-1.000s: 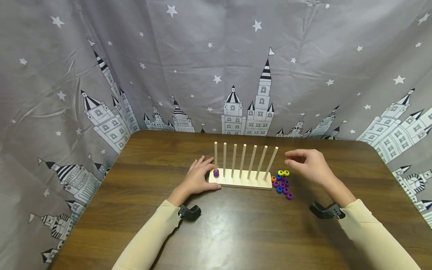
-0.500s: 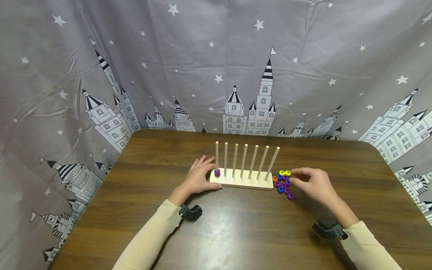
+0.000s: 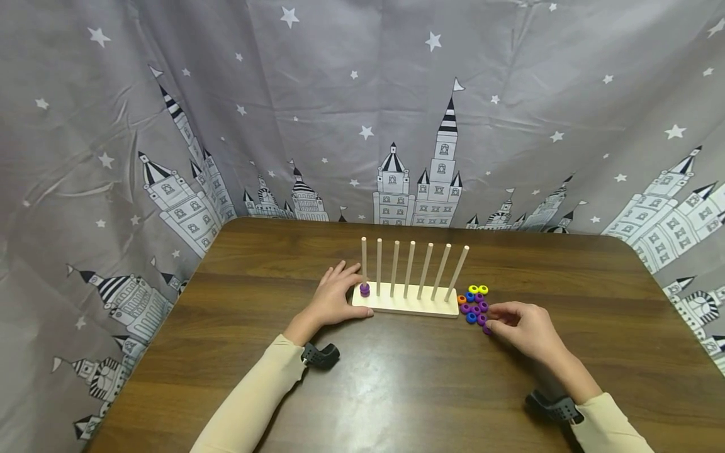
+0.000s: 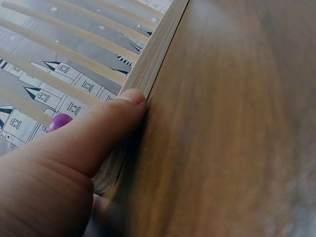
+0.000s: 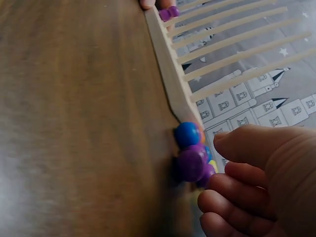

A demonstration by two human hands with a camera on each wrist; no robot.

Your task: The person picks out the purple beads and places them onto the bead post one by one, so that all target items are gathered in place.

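A wooden peg stand (image 3: 404, 305) with a row of several upright pegs stands on the table. Purple beads (image 3: 365, 290) sit low on its leftmost peg. My left hand (image 3: 333, 301) grips the stand's left end, the thumb along the front edge and the fingers toward the back. Off the right end lies a cluster of loose beads: purple, blue (image 3: 471, 318), orange (image 3: 461, 300) and yellow (image 3: 483, 290). My right hand (image 3: 527, 327) is at the cluster's front right, thumb tip over the nearest purple bead (image 5: 191, 163), which it partly hides in the head view. Thumb and fingers stay apart.
The brown wooden table (image 3: 351, 396) extends around the stand, with its far edge behind the pegs. A grey curtain (image 3: 317, 126) printed with castles and stars hangs behind the table. Each wrist wears a black camera mount (image 3: 321, 356).
My right hand has come down from beside the pegs to the right of the beads, then slid toward the front of the cluster. My left hand keeps its place on the stand.
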